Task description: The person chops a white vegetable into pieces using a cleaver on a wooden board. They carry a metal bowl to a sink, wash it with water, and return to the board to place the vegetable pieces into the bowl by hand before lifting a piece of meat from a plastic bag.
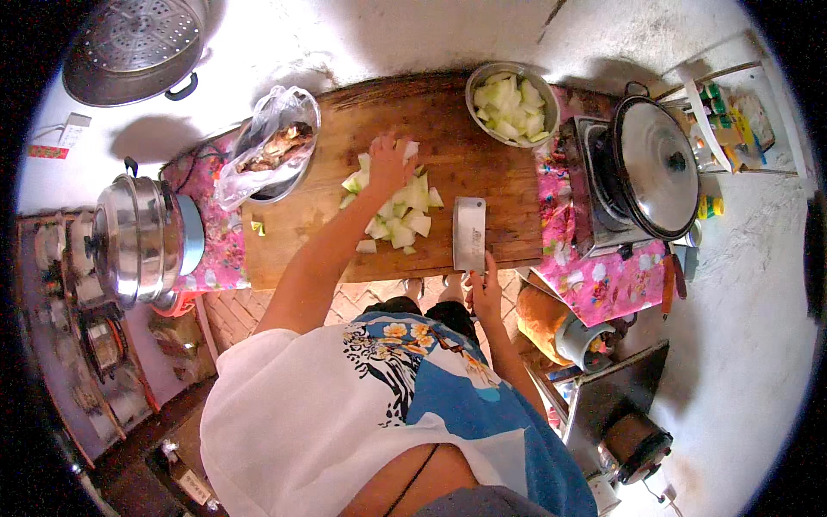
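My left hand (389, 161) reaches over a loose pile of cut pale-green gourd pieces (410, 200), perhaps winter melon, on a wooden cutting board (504, 174). Its fingers are apart and rest on the far part of the pile, hiding some pieces; no firm grip on one shows. My right hand (486, 291) grips the handle of a cleaver (470, 232) at the board's near edge. The wide blade lies over the board, right of the pile. At the far right corner, a metal bowl (472, 110) holds more gourd pieces.
A bowl (310, 165) with a plastic bag (236, 187) and meat-like food (278, 147) stands on the left. Further left is a steel steamer pot (132, 242). On the right, a lidded wok (652, 168) sits on a gas stove (591, 168) above a pink floral tablecloth (597, 284).
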### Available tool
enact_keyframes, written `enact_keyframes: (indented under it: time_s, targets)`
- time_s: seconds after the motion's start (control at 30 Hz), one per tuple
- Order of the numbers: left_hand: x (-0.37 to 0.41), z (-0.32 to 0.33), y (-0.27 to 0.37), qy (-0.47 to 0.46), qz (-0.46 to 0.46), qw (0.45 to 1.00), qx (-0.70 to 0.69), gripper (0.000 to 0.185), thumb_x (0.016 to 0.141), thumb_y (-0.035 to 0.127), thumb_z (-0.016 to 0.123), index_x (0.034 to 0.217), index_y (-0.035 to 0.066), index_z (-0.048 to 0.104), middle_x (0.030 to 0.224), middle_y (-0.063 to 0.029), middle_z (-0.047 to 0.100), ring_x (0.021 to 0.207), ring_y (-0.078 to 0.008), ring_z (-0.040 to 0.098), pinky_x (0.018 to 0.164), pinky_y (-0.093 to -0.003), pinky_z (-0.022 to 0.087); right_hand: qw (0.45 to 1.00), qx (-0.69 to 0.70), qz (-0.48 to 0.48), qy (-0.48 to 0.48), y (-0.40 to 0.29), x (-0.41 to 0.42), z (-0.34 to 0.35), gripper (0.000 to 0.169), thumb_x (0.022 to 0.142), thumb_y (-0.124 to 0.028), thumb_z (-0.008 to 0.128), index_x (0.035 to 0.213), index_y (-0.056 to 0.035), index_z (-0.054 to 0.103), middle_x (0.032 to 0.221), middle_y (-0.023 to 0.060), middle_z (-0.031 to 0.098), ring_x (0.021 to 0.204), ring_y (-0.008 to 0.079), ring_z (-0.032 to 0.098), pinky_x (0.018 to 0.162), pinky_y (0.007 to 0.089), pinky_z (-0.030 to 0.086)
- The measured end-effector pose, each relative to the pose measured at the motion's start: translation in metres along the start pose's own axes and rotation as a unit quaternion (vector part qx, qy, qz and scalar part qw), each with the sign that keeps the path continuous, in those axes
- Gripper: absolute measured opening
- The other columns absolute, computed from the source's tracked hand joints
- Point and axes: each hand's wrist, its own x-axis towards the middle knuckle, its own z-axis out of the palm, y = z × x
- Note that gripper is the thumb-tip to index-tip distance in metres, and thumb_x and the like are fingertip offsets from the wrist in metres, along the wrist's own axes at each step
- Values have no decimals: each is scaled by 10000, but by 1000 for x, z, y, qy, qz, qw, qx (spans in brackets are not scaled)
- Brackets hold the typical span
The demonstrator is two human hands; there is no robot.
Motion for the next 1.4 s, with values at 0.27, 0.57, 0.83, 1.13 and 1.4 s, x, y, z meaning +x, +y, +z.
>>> enact_keyframes:
  time_s: [0.27, 0.57, 0.83, 1.13, 1.4]
  targets:
    - [28, 22, -30, -229, -54, 971, -45, 505, 927, 508, 445, 1303, 186, 546, 1371, -183, 432, 1243, -436, 385, 1036, -531, 347, 994, 14, -47, 96, 25, 27, 41, 544, 965, -166, 506, 1468, -126, 303, 714, 48, 560, 453, 76, 484, 396, 239, 404]
    - [-22, 20, -17, -165, 97, 981, -19, 480, 918, 482, 476, 1162, 92, 615, 1226, -181, 518, 1081, -381, 451, 961, -519, 362, 995, 11, -54, 78, 12, 48, 61, 519, 982, -171, 485, 1470, -152, 308, 682, 32, 525, 460, 73, 475, 399, 232, 403]
    - [-44, -28, 49, -108, -11, 993, -38, 634, 846, 578, 552, 1292, 128, 545, 1381, -221, 418, 1336, -448, 281, 1100, -516, 257, 988, -80, -111, 65, 46, 76, 89, 536, 974, -220, 505, 1473, -170, 316, 674, 19, 522, 463, 71, 466, 411, 239, 409]
    - [-55, -9, 67, -33, -16, 997, -62, 616, 807, 517, 641, 1282, 135, 554, 1399, -218, 406, 1335, -425, 316, 1094, -489, 290, 998, 44, -15, -48, 0, 71, 97, 531, 984, -224, 484, 1480, -161, 306, 638, 25, 530, 451, 82, 461, 421, 260, 401]
    - [-36, -11, 81, 26, -16, 999, -42, 487, 774, 385, 687, 1170, 117, 599, 1291, -197, 477, 1242, -407, 410, 1043, -483, 351, 991, 96, -9, -88, -19, 79, 78, 535, 990, -201, 484, 1484, -140, 287, 627, 19, 521, 397, 74, 429, 358, 243, 360]
